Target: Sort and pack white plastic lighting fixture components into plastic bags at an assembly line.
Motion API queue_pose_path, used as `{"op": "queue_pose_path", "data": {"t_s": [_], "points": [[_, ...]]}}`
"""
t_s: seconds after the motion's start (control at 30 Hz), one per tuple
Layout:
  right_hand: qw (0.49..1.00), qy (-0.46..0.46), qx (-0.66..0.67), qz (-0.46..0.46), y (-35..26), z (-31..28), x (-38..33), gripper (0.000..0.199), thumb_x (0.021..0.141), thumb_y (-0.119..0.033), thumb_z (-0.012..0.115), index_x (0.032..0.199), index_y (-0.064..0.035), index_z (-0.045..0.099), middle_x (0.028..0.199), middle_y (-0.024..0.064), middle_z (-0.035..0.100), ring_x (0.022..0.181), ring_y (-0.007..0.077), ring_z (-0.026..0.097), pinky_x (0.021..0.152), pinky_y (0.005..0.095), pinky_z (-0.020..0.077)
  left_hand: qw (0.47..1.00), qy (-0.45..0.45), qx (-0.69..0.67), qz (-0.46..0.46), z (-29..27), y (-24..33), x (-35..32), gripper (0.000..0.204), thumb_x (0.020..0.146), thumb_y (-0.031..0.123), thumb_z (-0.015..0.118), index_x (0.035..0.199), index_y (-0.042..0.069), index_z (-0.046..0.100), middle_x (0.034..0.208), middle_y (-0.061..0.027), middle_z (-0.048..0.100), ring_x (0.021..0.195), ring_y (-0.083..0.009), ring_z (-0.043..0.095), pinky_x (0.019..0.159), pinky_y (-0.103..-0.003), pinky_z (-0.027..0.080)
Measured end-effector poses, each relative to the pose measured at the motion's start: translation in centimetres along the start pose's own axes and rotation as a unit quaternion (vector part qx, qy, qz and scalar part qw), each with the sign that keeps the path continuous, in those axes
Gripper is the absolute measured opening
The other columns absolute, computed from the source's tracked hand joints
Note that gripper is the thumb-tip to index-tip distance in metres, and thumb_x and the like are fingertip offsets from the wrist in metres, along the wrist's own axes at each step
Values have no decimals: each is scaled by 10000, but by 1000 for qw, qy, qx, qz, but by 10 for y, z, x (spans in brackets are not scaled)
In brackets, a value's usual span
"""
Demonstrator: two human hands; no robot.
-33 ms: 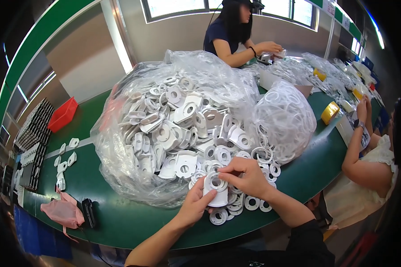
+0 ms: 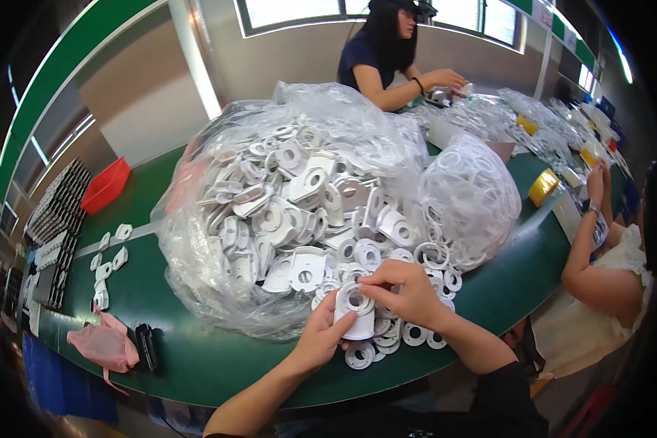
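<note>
White plastic is filling most of the view: a large clear plastic bag (image 2: 219,241) is lying open on the green table (image 2: 175,350), heaped with white moulded housings (image 2: 306,219) that have round holes in them. At the near edge of the table, the left hand (image 2: 321,339) is cupping one white housing (image 2: 358,321) from below and from the left, with its thumb lying against the part's side. The right hand (image 2: 409,292) is curling over the same piece from above, its fingertips (image 2: 369,290) pinching a white ring (image 2: 358,299) that is sitting on the housing's round opening. Both hands are touching the part and are close together. Loose white rings (image 2: 409,336) are lying on the table just beside and beneath the hands, at the mouth of the bag. A second clear bag of white rings (image 2: 474,197) is sitting to the right of the big one. Farther left, a pink cloth (image 2: 98,343) and a small black object (image 2: 147,347) are resting near the table edge, with a red bin (image 2: 106,186) beyond. Across the table a person in a dark top (image 2: 376,58) is working, and another person's arm (image 2: 588,241) is reaching in on the right, next to a roll of yellow tape (image 2: 542,187).
</note>
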State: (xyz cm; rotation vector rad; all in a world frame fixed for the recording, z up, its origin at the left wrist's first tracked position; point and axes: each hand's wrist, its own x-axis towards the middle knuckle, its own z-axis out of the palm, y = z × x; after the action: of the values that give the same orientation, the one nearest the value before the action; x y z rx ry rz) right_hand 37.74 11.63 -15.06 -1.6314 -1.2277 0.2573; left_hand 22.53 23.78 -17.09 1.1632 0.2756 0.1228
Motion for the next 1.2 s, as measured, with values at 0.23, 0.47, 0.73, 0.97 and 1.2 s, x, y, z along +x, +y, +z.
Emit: {"op": "queue_pose_path", "data": {"t_s": [0.23,0.47,0.73,0.97,1.2], "points": [[998,41,-12,-50,-7,12,3,148,736,-8,658,875,-23,709,830,91,623,732,205,574,652,293,444,967,11,235,100,-11,-11,-4,565,859,209,570,1342,-16,382,1209,-165,545,1115,-228,518,977,-313,390],[996,-32,5,-81,-5,4,-4,75,732,-45,643,778,7,673,700,101,600,631,201,540,579,289,397,914,-14,375,154,-2,3,-14,518,782,123,566,1263,11,410,772,-220,557,721,-403,562,652,-435,440],[989,-143,-27,-6,-16,-12,-5,100,841,65,560,925,46,612,886,98,605,798,170,564,732,275,462,874,58,423,235,-2,-14,-4,237,903,251,523,969,26,486,731,-205,544,730,-410,525,658,-469,401],[985,-172,-13,9,-19,-13,-4,94,853,31,574,939,35,611,860,90,611,808,160,558,746,262,451,828,112,446,321,1,-26,5,233,920,247,479,847,26,500,674,-209,520,674,-413,513,612,-466,392],[983,-169,-73,26,-24,1,-9,103,896,-50,551,944,19,610,850,95,616,784,169,558,751,287,450,866,81,414,268,-4,-11,-3,231,889,219,498,813,0,500,678,-218,524,679,-395,530,596,-441,390]]}}
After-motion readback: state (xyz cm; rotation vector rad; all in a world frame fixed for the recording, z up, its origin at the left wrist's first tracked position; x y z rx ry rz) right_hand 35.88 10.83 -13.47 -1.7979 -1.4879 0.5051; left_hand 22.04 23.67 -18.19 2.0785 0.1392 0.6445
